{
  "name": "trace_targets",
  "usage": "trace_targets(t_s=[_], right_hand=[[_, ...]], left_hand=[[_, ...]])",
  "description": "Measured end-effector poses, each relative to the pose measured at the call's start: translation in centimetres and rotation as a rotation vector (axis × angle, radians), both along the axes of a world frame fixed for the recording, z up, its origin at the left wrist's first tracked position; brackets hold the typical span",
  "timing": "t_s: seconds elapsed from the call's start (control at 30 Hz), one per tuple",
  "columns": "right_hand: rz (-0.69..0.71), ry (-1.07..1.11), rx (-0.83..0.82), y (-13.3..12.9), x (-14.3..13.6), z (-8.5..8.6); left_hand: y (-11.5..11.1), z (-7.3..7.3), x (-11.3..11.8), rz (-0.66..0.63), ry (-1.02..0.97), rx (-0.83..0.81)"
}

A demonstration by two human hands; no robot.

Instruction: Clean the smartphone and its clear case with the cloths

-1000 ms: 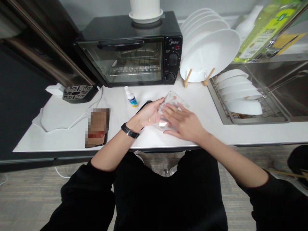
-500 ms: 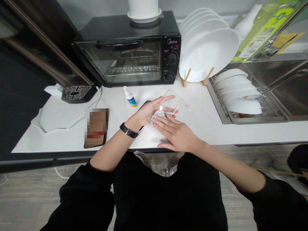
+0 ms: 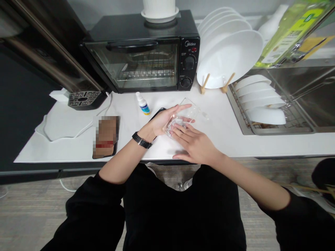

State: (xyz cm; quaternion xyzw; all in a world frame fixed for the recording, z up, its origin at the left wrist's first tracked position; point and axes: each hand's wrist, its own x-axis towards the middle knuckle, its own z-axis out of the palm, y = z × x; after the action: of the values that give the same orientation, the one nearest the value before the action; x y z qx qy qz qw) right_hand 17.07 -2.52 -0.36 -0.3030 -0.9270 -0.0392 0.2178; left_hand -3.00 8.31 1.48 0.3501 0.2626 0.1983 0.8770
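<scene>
Held over the white counter, a clear phone case (image 3: pixel 193 111) rests in my left hand (image 3: pixel 161 122), whose thumb and fingers lie along its sides. My right hand (image 3: pixel 197 144) presses a crumpled white cloth (image 3: pixel 170 128) against the case's near end with fairly straight fingers; its thumb sticks out to the side. Part of the case is covered by the cloth and fingers. Beneath my left hand, a dark phone-like slab (image 3: pixel 157 114) lies on the counter, mostly hidden. A small white spray bottle (image 3: pixel 143 104) with a blue and yellow label stands just beyond it.
A blurred-out flat object with a dark edge (image 3: pixel 117 132) lies to the left, near a white cable (image 3: pixel 75 136). The toaster oven (image 3: pixel 146 66) stands behind. Upright plates (image 3: pixel 230 55) and a sink rack (image 3: pixel 285 131) with bowls (image 3: pixel 265 115) are on the right.
The right hand and cloth have shifted slightly over the case, with the fingers still pressed on it. The left hand keeps its hold. The whole view has moved a little.
</scene>
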Motion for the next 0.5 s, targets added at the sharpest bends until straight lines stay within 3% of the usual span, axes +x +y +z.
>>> trace_targets(t_s=[0.07,0.17,0.27,0.4,0.5], right_hand=[[0.024,-0.007,-0.004,-0.3,0.9,0.3],[-0.106,0.018,0.025,1.0,2.5,1.3],[-0.184,0.06,-0.002,2.0,1.9,1.7],[-0.008,0.048,-0.043,0.8,-0.2,0.9],[0.029,0.018,-0.044,0.6,0.7,0.7]], left_hand=[[-0.2,0.3,0.1,-0.001,-0.01,0.006],[-0.7,0.3,0.5,0.03,-0.025,-0.008],[-0.9,0.2,0.9,0.027,-0.005,-0.05],[-0.8,0.3,0.6,0.058,-0.046,-0.011],[-0.6,0.1,0.5,0.042,-0.054,0.004]])
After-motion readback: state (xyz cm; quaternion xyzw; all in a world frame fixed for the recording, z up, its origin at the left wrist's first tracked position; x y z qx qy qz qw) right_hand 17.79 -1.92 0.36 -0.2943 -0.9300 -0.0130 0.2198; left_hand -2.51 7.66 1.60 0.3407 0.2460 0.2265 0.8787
